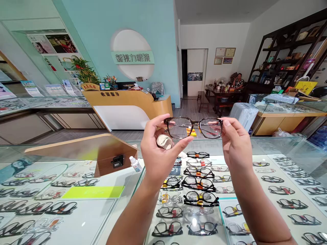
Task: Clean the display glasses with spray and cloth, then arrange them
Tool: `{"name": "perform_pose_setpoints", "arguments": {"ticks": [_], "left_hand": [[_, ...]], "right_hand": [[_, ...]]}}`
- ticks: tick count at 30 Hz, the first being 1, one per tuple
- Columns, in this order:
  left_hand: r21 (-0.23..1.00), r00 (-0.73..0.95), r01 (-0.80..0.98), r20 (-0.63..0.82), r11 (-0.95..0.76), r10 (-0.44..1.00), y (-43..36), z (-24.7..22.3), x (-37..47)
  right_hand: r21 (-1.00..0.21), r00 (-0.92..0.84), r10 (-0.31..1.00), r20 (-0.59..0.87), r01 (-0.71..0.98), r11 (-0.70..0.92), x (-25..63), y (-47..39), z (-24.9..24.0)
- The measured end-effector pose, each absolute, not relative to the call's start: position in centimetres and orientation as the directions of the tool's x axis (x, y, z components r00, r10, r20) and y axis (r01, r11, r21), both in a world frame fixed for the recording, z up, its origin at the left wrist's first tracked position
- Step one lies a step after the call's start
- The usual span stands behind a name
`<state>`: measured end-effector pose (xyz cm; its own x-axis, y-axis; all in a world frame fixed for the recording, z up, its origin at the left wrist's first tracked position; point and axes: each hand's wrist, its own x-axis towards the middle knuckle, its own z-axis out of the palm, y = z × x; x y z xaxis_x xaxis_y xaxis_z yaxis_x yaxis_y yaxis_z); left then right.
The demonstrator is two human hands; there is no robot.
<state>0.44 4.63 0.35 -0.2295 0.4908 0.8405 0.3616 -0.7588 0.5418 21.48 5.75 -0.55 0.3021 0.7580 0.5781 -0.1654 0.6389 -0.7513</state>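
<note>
Both my hands hold up a pair of dark-framed eyeglasses [195, 123] above a glass display counter. My left hand [159, 149] grips the frame's left end between finger and thumb. Tucked in that same palm is a bunched cream cloth [165, 142]. At the other end, my right hand [235, 143] pinches the corner by the hinge. An orange and yellow tag [191, 132] shows through the lenses. Below the hands, rows of eyeglasses [198, 183] lie in the counter. Left of my left forearm stands a small white bottle [135, 164].
A wooden-edged stand [102, 153] rises on the counter at left. Beyond are a wood and white reception desk [122, 112], another glass case [283, 109], a wrapped grey box [244, 115] and dark shelves [288, 54]. Far back, a person [238, 81] sits at a table.
</note>
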Motion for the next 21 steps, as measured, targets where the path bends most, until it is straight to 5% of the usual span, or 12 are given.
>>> {"name": "perform_pose_setpoints", "arguments": {"ticks": [13,17,21], "left_hand": [[0.68,-0.253,0.049,0.717,-0.732,0.65,5.4,0.3,0.4],[0.781,-0.147,-0.191,0.576,-0.594,0.804,6.0,0.2,0.1],[0.857,0.038,-0.405,0.365,-0.32,0.93,5.9,0.5,0.6]], "right_hand": [[-0.717,0.284,0.762,0.583,-0.263,0.646,21.2,5.1,-0.3],[-0.698,0.21,0.738,0.642,-0.238,0.675,21.2,5.0,-0.4],[-0.63,0.058,0.628,0.776,0.017,0.776,21.2,4.9,-0.7]]}}
